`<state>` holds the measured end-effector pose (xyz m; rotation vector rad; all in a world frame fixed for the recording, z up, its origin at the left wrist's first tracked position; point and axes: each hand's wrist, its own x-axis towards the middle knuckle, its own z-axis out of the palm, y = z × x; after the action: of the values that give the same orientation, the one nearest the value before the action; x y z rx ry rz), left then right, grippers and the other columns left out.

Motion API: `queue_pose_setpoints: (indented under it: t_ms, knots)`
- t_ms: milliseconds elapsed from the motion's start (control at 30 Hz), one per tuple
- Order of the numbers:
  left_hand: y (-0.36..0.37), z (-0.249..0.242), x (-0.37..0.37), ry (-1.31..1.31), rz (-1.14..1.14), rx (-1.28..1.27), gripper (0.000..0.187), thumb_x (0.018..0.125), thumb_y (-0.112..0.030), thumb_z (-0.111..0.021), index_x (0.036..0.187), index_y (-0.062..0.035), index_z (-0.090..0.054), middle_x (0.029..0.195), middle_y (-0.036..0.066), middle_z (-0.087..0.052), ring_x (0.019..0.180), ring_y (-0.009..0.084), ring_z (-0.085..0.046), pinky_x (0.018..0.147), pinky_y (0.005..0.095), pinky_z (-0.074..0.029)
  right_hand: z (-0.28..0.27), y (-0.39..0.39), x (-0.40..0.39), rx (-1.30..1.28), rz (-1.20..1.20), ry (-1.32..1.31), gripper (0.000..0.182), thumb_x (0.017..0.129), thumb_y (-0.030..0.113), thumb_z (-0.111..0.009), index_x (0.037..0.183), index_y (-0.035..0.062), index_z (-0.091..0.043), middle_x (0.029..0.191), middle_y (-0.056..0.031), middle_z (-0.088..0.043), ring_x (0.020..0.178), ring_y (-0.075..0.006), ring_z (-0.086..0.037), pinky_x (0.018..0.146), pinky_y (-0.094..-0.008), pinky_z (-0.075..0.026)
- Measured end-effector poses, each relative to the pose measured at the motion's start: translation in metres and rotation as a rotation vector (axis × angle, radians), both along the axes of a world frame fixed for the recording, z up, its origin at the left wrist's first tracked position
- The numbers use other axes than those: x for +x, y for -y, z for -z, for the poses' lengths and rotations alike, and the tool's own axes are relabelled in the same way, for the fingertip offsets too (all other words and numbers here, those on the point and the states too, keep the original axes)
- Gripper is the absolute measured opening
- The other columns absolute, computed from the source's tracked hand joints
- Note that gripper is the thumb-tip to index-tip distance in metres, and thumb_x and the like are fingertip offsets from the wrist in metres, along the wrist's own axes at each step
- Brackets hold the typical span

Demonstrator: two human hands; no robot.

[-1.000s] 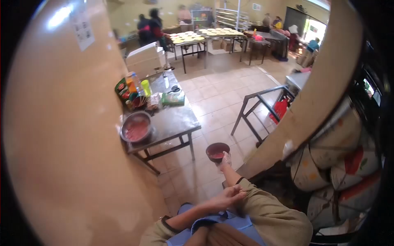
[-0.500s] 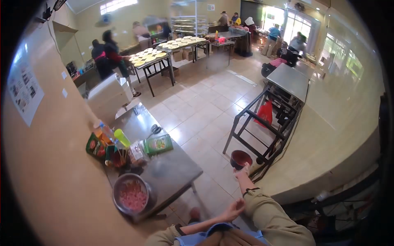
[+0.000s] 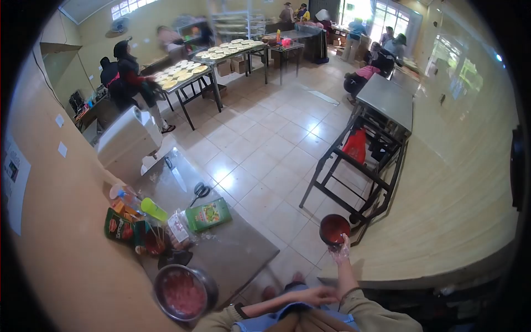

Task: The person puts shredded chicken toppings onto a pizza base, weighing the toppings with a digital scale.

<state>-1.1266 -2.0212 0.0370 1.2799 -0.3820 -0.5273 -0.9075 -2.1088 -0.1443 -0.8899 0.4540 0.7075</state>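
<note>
My right hand (image 3: pixel 341 252) is closed on the near rim of a dark bowl (image 3: pixel 335 230) with a reddish inside, held out over the floor at the right. My left hand (image 3: pixel 319 296) is in front of my body, close to my right forearm; its fingers are too small and blurred to read. On the metal table (image 3: pixel 238 249) at the left stands a metal pot (image 3: pixel 206 290) with pink, meat-like pieces in it. Behind it are a green packet (image 3: pixel 208 214), a jar (image 3: pixel 178 227) and a light green cup (image 3: pixel 153 209).
Black scissors (image 3: pixel 200 191) and a knife (image 3: pixel 177 174) lie on the left table. A black metal frame (image 3: pixel 345 193) stands right, by a steel table (image 3: pixel 386 102). Several people are farther back, near tables with round dough pieces (image 3: pixel 180 73).
The view has shifted. My right hand and the bowl show slightly farther right and lower in the frame, and my left hand now lies nearer my right forearm.
</note>
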Motion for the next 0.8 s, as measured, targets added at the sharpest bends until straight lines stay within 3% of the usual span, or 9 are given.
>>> queue_pose_setpoints:
  t_ms: [67,133,233,300,367,433,500,667,800]
  knots:
    - [-0.023,0.015,0.018,-0.035,-0.187,-0.139,0.029,0.096,-0.023,-0.045,0.115,-0.0018,-0.05,0.104,0.005,-0.056,0.097,0.0108,-0.051,0.087,0.0264,-0.042,0.0,-0.006,0.009,-0.031,0.041,-0.038,0.035,0.076,0.043,-0.062,0.1,0.0194,-0.053,0.088,-0.0042,-0.057,0.065,-0.0212,-0.056,0.049,-0.0324,-0.046]
    - [-0.059,0.029,0.041,-0.124,-0.323,-0.056,0.03,0.097,-0.024,-0.044,0.117,-0.0025,-0.05,0.106,0.005,-0.055,0.099,0.0123,-0.052,0.088,0.0273,-0.042,0.002,-0.014,0.014,-0.163,0.0,0.247,0.035,0.075,0.043,-0.063,0.099,0.0196,-0.054,0.09,-0.004,-0.057,0.067,-0.0215,-0.056,0.05,-0.0331,-0.047]
    - [-0.112,0.04,0.081,-0.249,-0.572,-0.042,0.032,0.097,-0.027,-0.044,0.118,-0.004,-0.05,0.108,0.006,-0.055,0.1,0.0138,-0.052,0.088,0.0278,-0.042,-0.007,-0.041,0.055,-0.169,-0.128,0.239,0.038,0.073,0.043,-0.065,0.101,0.02,-0.054,0.094,-0.0045,-0.057,0.071,-0.0232,-0.057,0.056,-0.0343,-0.049]
    - [-0.149,0.048,0.111,-0.336,-0.74,-0.031,0.034,0.096,-0.029,-0.044,0.118,-0.0049,-0.05,0.109,0.006,-0.056,0.1,0.014,-0.053,0.087,0.0277,-0.042,-0.009,-0.065,0.1,-0.064,-0.289,-0.034,0.04,0.073,0.042,-0.065,0.105,0.0209,-0.053,0.095,-0.0051,-0.057,0.071,-0.0241,-0.057,0.059,-0.0347,-0.05]
    - [-0.185,0.055,0.145,-0.415,-0.904,0.015,0.036,0.095,-0.032,-0.046,0.118,-0.0056,-0.051,0.109,0.006,-0.057,0.099,0.0135,-0.054,0.085,0.0273,-0.043,-0.012,-0.106,0.134,-0.096,-0.314,0.315,0.048,0.073,0.043,-0.066,0.112,0.0202,-0.05,0.101,-0.0059,-0.056,0.078,-0.0245,-0.059,0.063,-0.0375,-0.051]
    - [-0.219,0.078,0.17,-0.483,-1.077,0.083,0.036,0.094,-0.034,-0.047,0.117,-0.0065,-0.053,0.107,0.006,-0.059,0.096,0.0127,-0.055,0.082,0.0267,-0.043,-0.012,-0.137,0.182,-0.12,-0.434,-0.021,0.051,0.072,0.043,-0.066,0.114,0.0188,-0.049,0.104,-0.0062,-0.055,0.085,-0.0246,-0.059,0.064,-0.0394,-0.052]
    - [-0.244,0.102,0.189,-0.543,-1.218,0.133,0.037,0.093,-0.033,-0.048,0.116,-0.0049,-0.053,0.103,0.008,-0.06,0.092,0.0142,-0.057,0.08,0.0277,-0.044,-0.039,-0.176,0.22,-0.16,-0.512,0.043,0.048,0.074,0.04,-0.066,0.115,0.019,-0.049,0.107,-0.0057,-0.054,0.094,-0.0243,-0.057,0.063,-0.0403,-0.053]
    - [-0.29,0.116,0.202,-0.729,-1.489,0.216,0.035,0.092,-0.029,-0.051,0.113,-0.0001,-0.054,0.098,0.013,-0.062,0.088,0.0194,-0.059,0.079,0.0303,-0.047,-0.048,-0.255,0.303,-0.17,-0.634,0.169,0.045,0.076,0.035,-0.065,0.115,0.0207,-0.049,0.109,-0.0069,-0.053,0.089,-0.0243,-0.059,0.062,-0.0373,-0.055]
    - [-0.302,0.149,0.169,-0.864,-1.581,0.222,0.033,0.092,-0.032,-0.051,0.112,-0.0063,-0.055,0.095,0.004,-0.062,0.08,0.0113,-0.058,0.068,0.025,-0.044,-0.06,-0.351,0.333,-0.19,-0.68,0.185,0.049,0.076,0.04,-0.064,0.116,0.0186,-0.047,0.109,-0.0087,-0.05,0.089,-0.0263,-0.058,0.064,-0.0383,-0.053]
